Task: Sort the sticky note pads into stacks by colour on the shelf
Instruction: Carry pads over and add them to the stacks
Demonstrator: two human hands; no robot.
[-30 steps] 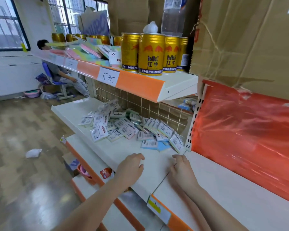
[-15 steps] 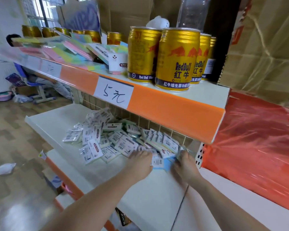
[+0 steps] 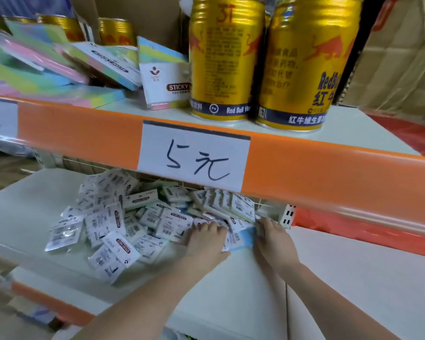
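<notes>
A loose heap of small wrapped sticky note pads (image 3: 123,217) lies on the white middle shelf (image 3: 231,290), most showing white labels. A blue pad (image 3: 243,238) lies at the heap's right edge, between my hands. My left hand (image 3: 204,238) rests palm down on the pads at the heap's near right side. My right hand (image 3: 271,235) touches the blue pad's right edge, fingertips reaching under a leaning row of pads (image 3: 228,204). Whether either hand grips a pad is hidden.
The upper shelf (image 3: 292,158), orange-fronted with a handwritten price card (image 3: 194,155), overhangs the heap. On it stand gold Red Bull cans (image 3: 226,57) and large pastel sticky note packs (image 3: 47,69). Red plastic sheeting (image 3: 378,229) lies at the right.
Both hands went from the shelf's front edge forward into the right side of the pad heap. The camera came in closer and lower.
</notes>
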